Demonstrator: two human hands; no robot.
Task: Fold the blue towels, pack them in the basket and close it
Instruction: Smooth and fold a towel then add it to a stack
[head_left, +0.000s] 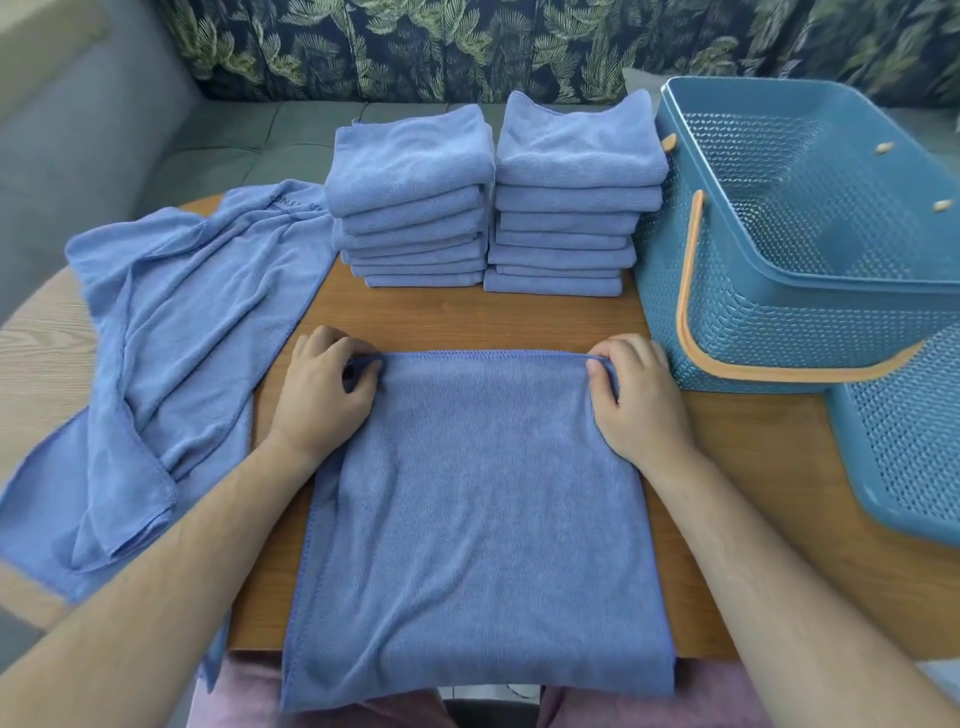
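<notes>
**While the fold is half made: towel held by its far corners**

Since the towel (478, 509) lies flat on the table (467, 317) straight before the person, its long axis running 12 to 6 and its near end hanging over the table's edge, the folding step is in hand. The left hand (322, 389) pinches the far corner at 11 and the right hand (636, 400) the one at 1, fingers curled onto the hem. Next, I judge, both corners must travel together toward 6 and land square. Two folded stacks (410, 171) stand at 12, loose towels (171, 338) lie at 9, the open basket (779, 291) waits at 2, and what looks to be its lid (909, 467) is at 3.
</notes>
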